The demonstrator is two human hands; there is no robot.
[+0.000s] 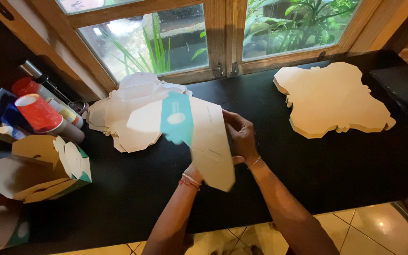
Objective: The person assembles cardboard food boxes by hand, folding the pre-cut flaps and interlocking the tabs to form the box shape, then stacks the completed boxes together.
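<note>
Item: flat box blank, white with teal band, mid-counter, being folded: right hand pinches its three-o'clock edge, left hand hidden beneath, grip untellable; next, creasing panels calls for firm two-handed support.

Black counter with flat carton stacks

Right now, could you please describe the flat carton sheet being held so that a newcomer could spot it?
Start at the wooden window above the black counter. At the counter's middle, both hands hold one flat carton sheet, lifted off the surface. Unlike the plain stacks on either side, it shows a teal band.
</note>
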